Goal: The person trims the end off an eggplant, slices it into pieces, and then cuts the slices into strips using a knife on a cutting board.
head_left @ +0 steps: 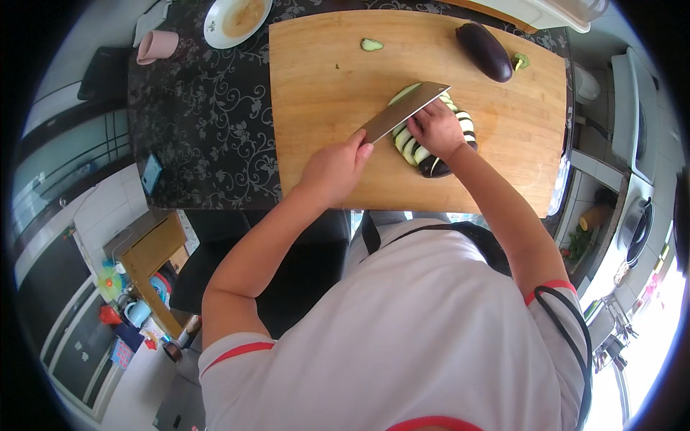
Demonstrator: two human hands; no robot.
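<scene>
My left hand point(334, 171) is closed round the handle of a broad cleaver point(404, 113). Its blade slants up and to the right across a partly sliced eggplant point(411, 149) on the wooden cutting board point(316, 108). With its fingers curled, my right hand point(438, 131) presses on the eggplant just beside the blade, hiding part of the slices. Pale flesh and dark skin show in the fanned slices. Farther back on the board lie a whole peeled-off-stem eggplant point(485, 52), a green stem end point(520, 61) and a small pale offcut point(371, 44).
A patterned black tablecloth point(208, 122) lies under the board. To the left are a white plate point(215, 25) with brown residue, a pink cup point(158, 47) and a blue phone-like object point(152, 174). A black chair point(208, 266) stands near my left arm.
</scene>
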